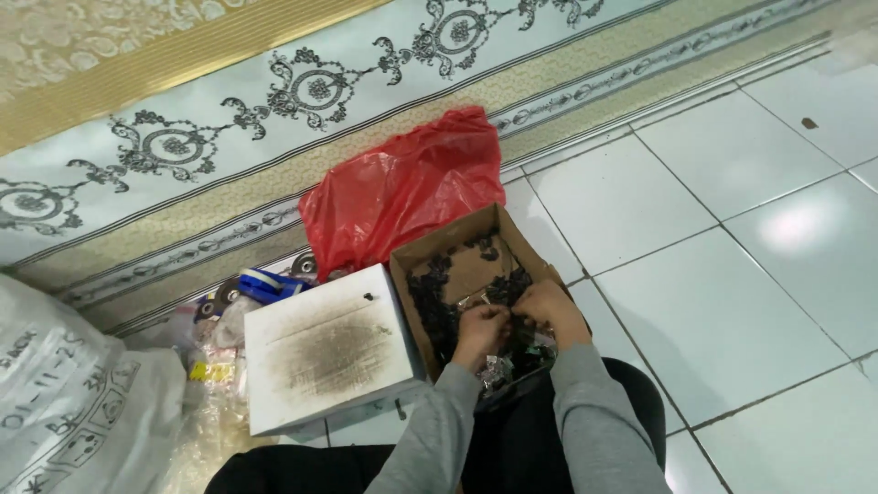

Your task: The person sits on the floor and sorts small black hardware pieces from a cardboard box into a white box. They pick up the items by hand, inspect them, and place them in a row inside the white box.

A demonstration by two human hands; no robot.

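Both hands are working inside the open brown cardboard box (512,240) sitting on the white tiled floor (732,274). The left hand (482,327) and right hand (546,305) are curling closed, pinching at the black lace trim pieces (439,293) piled in there, knuckles nearly touching. A smudged white square board (329,348) is lying just beside the box, and a crumpled red plastic bag (402,187) is sitting right behind it.
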